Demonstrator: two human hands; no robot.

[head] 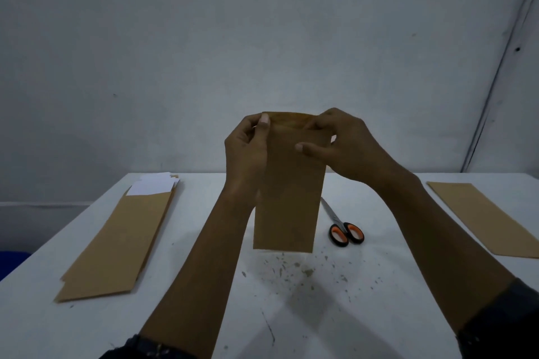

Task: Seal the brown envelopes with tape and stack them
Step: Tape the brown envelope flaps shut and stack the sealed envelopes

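Both hands are up off the counter and clamped on one brown envelope (287,189), held upright in mid-air with its open mouth at the top. Left hand (248,151) has its grip pinching the upper left edge, thumb on the near face. Right hand (344,146) grips the upper right corner, thumb laid across the front just below the flap, fingers curled over the top. The envelope's lower edge hangs clear above the white counter (204,242). Out to the left lies a stack of brown envelopes (116,242), several fanned at the near end though I can't count them exactly, with white paper (151,185) showing at the far end. Far right, one more brown envelope pile (484,218) lies flat. One pair of scissors (342,227) with orange-and-black handles rests just right of the held envelope.
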